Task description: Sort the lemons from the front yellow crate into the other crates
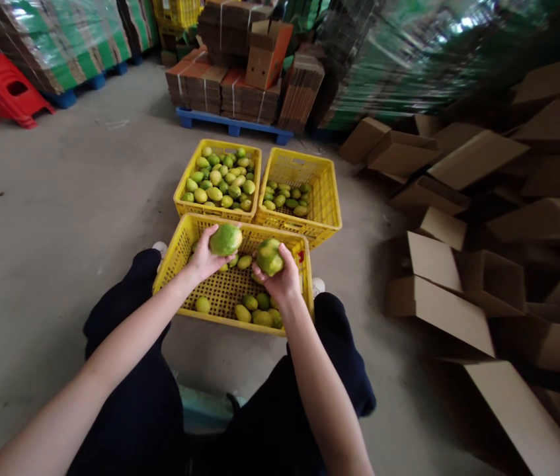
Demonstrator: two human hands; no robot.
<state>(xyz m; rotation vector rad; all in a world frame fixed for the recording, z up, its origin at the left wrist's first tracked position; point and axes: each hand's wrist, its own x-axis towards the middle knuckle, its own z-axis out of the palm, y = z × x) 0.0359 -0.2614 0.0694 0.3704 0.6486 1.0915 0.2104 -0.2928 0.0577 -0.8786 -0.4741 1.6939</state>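
Note:
My left hand (205,256) is closed around a green lemon (226,239) with yellowish patches. In my right hand (282,274) is another green-and-yellow lemon (270,256), gripped from its right side. Both hands are above the near yellow crate (170,264), which stands between my knees. Inside it, several lemons (262,317) lie in the front right corner, and a single lemon (203,305) rests near the front left. More lemons lie beneath my hands, partly hidden by them.
Behind stand a yellow crate (180,198) full of lemons and a second crate (326,192) with fewer. Open cardboard boxes (438,311) pile up on the right. Flattened cartons (200,82) sit on a blue pallet (233,125). A red stool (4,86) is at the far left.

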